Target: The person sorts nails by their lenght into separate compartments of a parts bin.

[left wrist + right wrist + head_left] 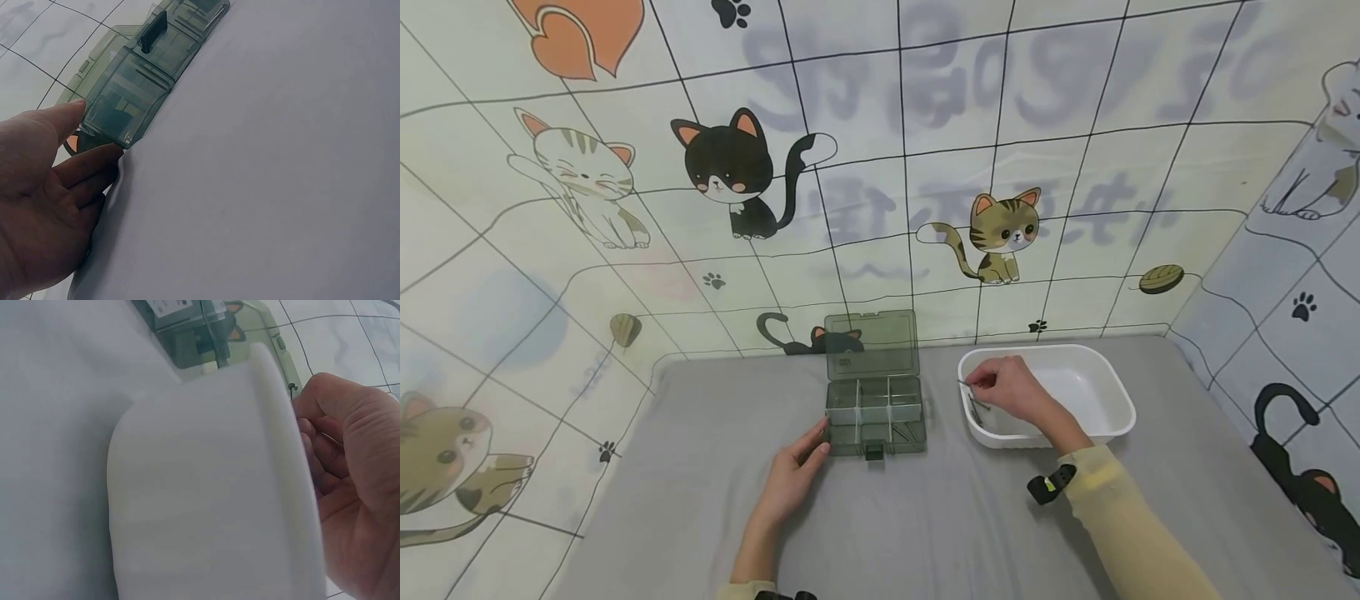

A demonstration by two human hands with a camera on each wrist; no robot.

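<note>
Two pale yellow sleeves [1131, 521] come in from the near edge, the right one with a dark device [1051, 485] strapped at its wrist. The left hand [793, 475] lies beside the left end of a green see-through box [874, 417], fingers fairly straight and thumb apart from them, the tips touching its near left corner. Farther along on the right, the right hand [1011, 387] is over the left end of a white tray [1116, 412], its thumb and forefinger pressed together on a slim, headed metal piece [292, 390] just by the rim. More thin metal pieces [976, 410] lie on the tray floor below that hand. The box sits to the left of the tray, near it but apart, its black latch [874, 451] facing the person; dividers split the inside, and several thin pins [904, 432] lie in the front right compartment. Behind, its lid [872, 346] stands raised on the far side. Grey cloth [715, 467] spreads beneath everything, and beyond it rises a white wall covering [865, 250] with a black grid, cartoon cats [730, 167] and an orange heart shape [580, 50].
</note>
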